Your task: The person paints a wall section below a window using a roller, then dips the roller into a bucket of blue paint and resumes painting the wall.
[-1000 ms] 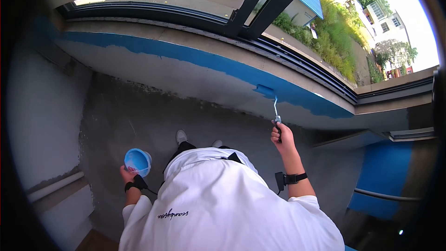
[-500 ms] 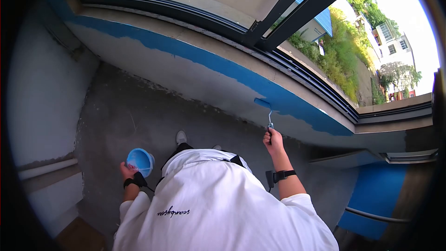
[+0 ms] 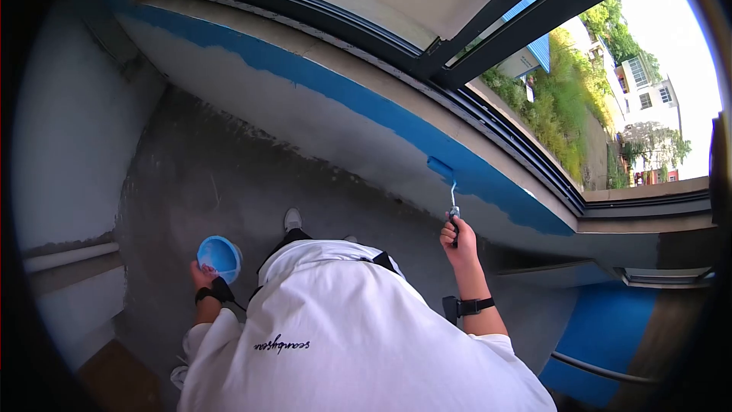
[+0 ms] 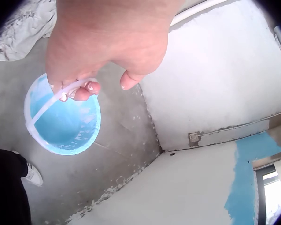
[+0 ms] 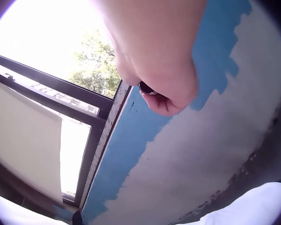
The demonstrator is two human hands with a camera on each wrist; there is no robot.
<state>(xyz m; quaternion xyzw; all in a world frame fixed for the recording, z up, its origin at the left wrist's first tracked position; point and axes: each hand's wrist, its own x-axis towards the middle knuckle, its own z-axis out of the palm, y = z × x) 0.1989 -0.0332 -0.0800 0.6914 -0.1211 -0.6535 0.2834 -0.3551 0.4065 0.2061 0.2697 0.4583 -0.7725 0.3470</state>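
Observation:
My right hand [image 3: 459, 243] grips the dark handle of a paint roller [image 3: 440, 167]. The blue roller head lies against the wall at the ragged lower edge of a blue painted band [image 3: 347, 104] below the window. In the right wrist view, my right hand [image 5: 159, 65] curls round the handle's dark end; the roller head is hidden. My left hand [image 3: 201, 276] carries a paint bucket [image 3: 238, 261] at my side. The left wrist view shows its fingers hooked round the white bail handle [image 4: 49, 104], thumb held apart. Light blue paint coats the bucket's inside.
A dark window frame [image 3: 305, 21] and sill run above the band. Bare pale wall [image 3: 252, 99] lies below it, down to the grey floor [image 3: 191, 175]. A pipe [image 3: 72, 257] runs along the left wall. Crumpled pale cloth [image 4: 23, 30] lies on the floor.
My right hand first drew the roller down from within the blue band to its lower edge, then shifted slightly up. The left hand keeps holding the bucket. The head view has turned a little.

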